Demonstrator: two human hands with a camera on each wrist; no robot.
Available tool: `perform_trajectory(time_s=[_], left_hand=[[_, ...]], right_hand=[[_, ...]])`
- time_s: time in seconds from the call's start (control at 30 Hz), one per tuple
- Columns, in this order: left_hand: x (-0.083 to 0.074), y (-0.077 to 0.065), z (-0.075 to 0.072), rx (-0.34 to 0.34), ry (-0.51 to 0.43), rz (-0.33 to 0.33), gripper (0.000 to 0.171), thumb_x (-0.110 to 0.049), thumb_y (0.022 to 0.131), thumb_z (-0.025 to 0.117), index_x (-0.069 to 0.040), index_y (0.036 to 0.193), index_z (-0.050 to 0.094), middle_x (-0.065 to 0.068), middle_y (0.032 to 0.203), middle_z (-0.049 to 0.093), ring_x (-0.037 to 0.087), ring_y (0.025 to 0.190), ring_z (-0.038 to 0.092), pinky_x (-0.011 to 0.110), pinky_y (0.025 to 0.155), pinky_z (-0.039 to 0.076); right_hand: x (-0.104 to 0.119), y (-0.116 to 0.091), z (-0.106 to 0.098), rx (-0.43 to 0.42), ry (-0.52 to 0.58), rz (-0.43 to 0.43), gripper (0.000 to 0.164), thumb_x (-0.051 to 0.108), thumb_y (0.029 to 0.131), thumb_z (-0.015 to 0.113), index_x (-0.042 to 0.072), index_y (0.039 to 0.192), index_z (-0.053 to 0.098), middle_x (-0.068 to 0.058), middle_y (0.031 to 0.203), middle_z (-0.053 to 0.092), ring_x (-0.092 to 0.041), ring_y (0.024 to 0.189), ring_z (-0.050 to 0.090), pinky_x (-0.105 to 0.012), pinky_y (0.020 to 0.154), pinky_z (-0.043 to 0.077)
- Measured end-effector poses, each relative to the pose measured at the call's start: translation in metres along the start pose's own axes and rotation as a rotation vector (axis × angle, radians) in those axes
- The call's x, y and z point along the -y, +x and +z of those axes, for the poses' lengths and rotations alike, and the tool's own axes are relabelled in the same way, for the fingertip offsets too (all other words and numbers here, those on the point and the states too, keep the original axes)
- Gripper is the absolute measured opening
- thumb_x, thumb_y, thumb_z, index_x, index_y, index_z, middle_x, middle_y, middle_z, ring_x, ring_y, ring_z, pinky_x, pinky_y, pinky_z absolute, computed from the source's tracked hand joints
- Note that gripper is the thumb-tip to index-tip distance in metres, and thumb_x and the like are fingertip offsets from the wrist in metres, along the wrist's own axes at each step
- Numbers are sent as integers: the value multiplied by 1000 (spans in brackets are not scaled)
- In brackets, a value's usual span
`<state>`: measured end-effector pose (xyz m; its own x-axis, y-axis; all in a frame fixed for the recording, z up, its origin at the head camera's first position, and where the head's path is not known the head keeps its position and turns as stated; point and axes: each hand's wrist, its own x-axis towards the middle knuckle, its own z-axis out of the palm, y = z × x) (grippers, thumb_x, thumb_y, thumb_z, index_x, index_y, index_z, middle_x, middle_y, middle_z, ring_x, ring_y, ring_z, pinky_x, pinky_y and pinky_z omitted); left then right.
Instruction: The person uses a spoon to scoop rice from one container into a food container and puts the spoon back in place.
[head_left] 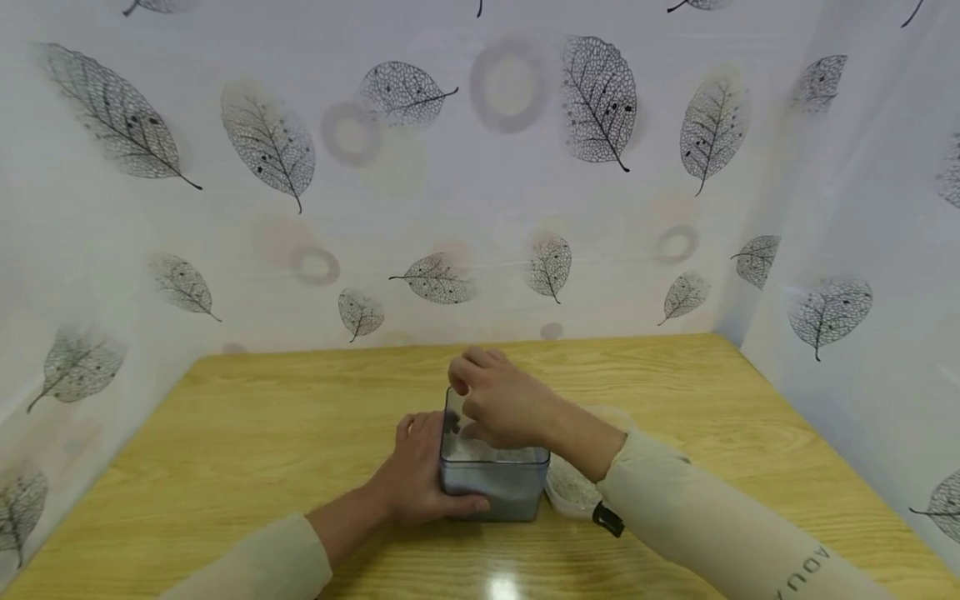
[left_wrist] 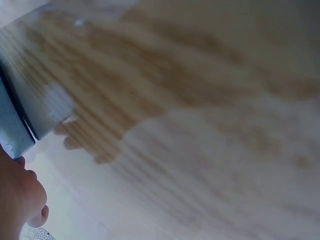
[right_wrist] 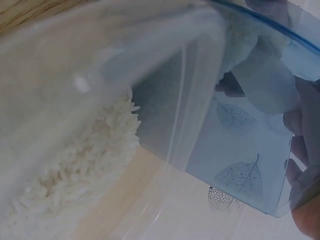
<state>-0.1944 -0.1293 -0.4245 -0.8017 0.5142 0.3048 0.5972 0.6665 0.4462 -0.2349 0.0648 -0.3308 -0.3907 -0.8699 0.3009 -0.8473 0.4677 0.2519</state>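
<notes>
A blue-grey see-through box [head_left: 495, 492] stands on the table, with white grains inside. My left hand [head_left: 420, 475] grips its left side, thumb across the front. My right hand [head_left: 502, 404] is over the box opening with fingers curled near the far rim; whether they hold something is hidden. A pale rounded shape [right_wrist: 265, 75] shows through the box wall in the right wrist view. Close to the box's right side is a clear bowl [head_left: 558, 498] of white rice [right_wrist: 85, 155]. The left wrist view catches part of the left hand [left_wrist: 22, 200] beside the box.
A black clip-like part [head_left: 607, 519] sits at the bowl's front right, under the right sleeve [head_left: 675, 492]. The wooden table [head_left: 300, 433] extends around the box. A leaf-patterned curtain [head_left: 450, 192] hangs behind and at both sides.
</notes>
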Motion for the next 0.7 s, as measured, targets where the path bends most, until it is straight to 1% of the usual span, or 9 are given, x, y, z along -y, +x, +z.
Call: perform_trajectory(time_s=[0.17,0.33,0.43,0.7], left_hand=[[-1,0,0,1,2,-3,105,-81,69,68,-11,142,37,2,133,49,22,122,42,52,105,21],[-1,0,-1,-1,0,-2,105,-80,69,69,-11,142,37,2,132,49,22,121,42,52,105,21],[0,0,0,-5,1,8,104,-82,70,67,-12,141,38,1,132,49,21,121,42,52,105,22],[0,0,-1,3,-13,0,106,-81,70,67,-11,143,36,2,134,49,22,123,41,53,106,20]], right_hand=[[-1,-1,-1,1,9,14,35,43,82,80,20,62,62,2,106,45,-18,105,40,-37,91,36],[0,-1,-1,35,35,44,33,43,83,79,21,62,66,2,116,47,-20,113,40,-39,95,36],[0,-1,-2,56,63,63,33,42,84,78,20,62,67,2,120,47,-20,116,39,-40,97,36],[-1,-1,-2,99,85,84,33,43,85,77,20,63,68,3,120,48,-19,116,40,-40,95,38]])
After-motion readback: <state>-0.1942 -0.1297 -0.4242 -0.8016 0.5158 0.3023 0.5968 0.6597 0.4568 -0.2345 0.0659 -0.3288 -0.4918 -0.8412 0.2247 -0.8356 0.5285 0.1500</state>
